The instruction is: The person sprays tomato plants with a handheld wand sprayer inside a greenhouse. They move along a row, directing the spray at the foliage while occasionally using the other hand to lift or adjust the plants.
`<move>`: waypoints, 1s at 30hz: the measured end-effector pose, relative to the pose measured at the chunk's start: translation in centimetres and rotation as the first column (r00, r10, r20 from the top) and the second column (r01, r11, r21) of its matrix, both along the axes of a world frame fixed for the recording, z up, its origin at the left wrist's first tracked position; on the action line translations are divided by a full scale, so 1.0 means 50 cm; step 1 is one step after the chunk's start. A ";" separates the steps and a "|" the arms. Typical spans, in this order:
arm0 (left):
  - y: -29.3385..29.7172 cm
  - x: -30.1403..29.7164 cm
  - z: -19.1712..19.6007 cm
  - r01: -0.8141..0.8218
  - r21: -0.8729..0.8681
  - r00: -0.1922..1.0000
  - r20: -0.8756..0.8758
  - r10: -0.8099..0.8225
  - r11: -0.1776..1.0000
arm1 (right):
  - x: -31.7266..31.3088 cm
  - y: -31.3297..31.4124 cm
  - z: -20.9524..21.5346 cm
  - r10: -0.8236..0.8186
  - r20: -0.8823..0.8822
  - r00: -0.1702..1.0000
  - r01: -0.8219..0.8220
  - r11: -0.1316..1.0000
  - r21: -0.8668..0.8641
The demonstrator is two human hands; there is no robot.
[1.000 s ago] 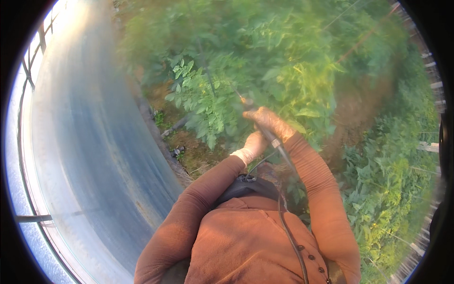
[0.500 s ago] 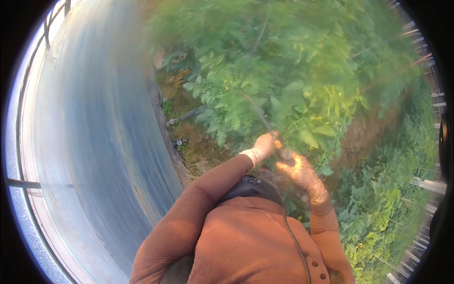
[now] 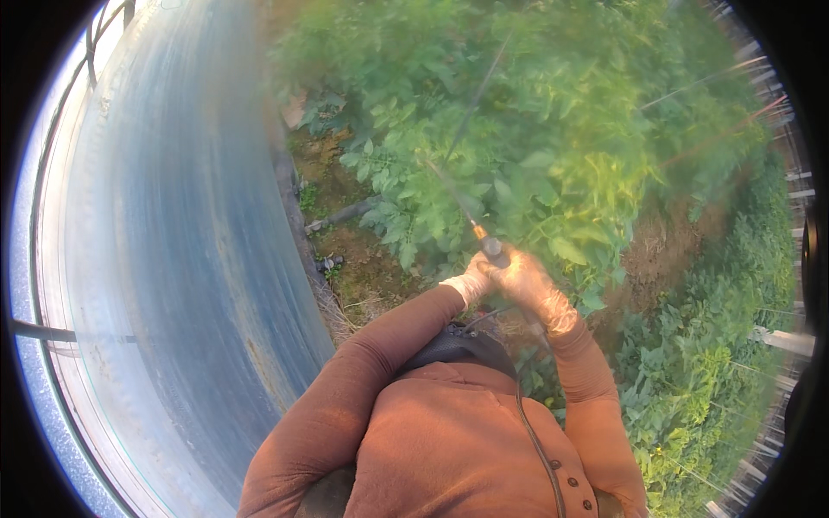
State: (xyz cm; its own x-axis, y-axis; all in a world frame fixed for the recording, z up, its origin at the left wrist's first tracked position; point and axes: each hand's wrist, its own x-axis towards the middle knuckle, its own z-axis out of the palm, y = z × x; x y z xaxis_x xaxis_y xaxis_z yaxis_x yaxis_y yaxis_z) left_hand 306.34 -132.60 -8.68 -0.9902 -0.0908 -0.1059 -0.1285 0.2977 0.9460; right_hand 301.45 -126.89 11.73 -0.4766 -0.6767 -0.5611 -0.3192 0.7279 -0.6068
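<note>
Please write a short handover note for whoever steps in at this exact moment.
Left hand: wrapped in pale cloth, closed at the base of the thin spray wand.
Right hand: closed on the wand's grip just behind the left, a dark hose trailing down over the orange shirt.
Wand: points up and left into the leafy plants ahead; its tip is lost in blur.
Surroundings: plastic tunnel wall on the left, more plants on the right.
Done or left: the picture does not show which plants are treated.
</note>
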 end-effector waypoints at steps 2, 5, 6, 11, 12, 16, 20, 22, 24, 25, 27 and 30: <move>0.002 -0.004 -0.008 -0.094 0.189 0.995 0.001 0.096 0.978 | 0.001 0.013 0.002 0.041 -0.026 0.999 -0.041 0.999 -0.025; 0.002 -0.007 -0.043 -0.361 0.751 0.916 0.175 0.361 0.554 | 0.011 0.038 0.020 -0.020 0.106 0.994 0.039 0.982 -0.184; -0.007 -0.009 -0.053 -0.360 0.613 0.930 0.171 0.327 0.703 | 0.018 0.054 0.032 -0.076 0.211 0.975 0.124 0.966 -0.225; -0.071 0.008 -0.047 -0.474 0.314 0.879 0.218 0.424 0.822 | 0.083 0.179 0.115 -0.198 0.042 0.979 0.201 0.928 -0.313; -0.082 0.005 -0.033 -0.605 0.737 0.757 0.416 0.504 0.301 | 0.093 0.205 0.123 -0.178 0.039 0.983 0.182 0.961 -0.208; -0.104 0.027 0.078 -0.535 0.470 0.804 0.027 0.594 0.702 | 0.125 0.314 0.127 -0.276 0.017 0.961 0.235 0.782 -0.578; -0.077 0.050 0.226 -0.671 -0.237 0.652 -0.640 0.407 0.702 | 0.132 0.388 0.088 -0.383 0.277 0.881 0.452 0.511 -0.731; -0.042 0.065 0.282 -0.621 -0.256 0.686 -0.635 0.355 0.741 | 0.145 0.412 0.070 -0.478 0.359 0.801 0.530 0.288 -0.798; -0.011 0.070 0.295 -0.415 -0.093 0.760 -0.581 0.289 0.905 | 0.163 0.420 0.049 -0.460 0.534 0.709 0.643 0.114 -0.757; 0.010 0.068 0.304 -0.265 0.003 0.804 -0.551 0.222 0.964 | 0.168 0.432 0.042 -0.411 0.644 0.646 0.698 -0.025 -0.716; 0.060 0.043 0.299 -0.121 -0.090 0.858 -0.510 0.059 0.989 | 0.171 0.477 0.029 -0.285 0.783 0.553 0.732 -0.283 -0.619; 0.135 -0.016 0.311 0.175 -0.335 0.806 -0.491 -0.330 0.926 | 0.187 0.578 0.031 -0.556 0.677 0.482 0.630 -0.317 -0.709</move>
State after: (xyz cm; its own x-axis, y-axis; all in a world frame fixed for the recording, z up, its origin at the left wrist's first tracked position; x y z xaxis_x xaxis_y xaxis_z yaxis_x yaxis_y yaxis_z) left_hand 305.56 -125.83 6.89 -0.8741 0.2236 0.4312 0.4831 0.4921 0.7242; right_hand 310.79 -97.99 13.29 -0.9977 0.0483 0.0466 -0.0649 -0.5193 -0.8521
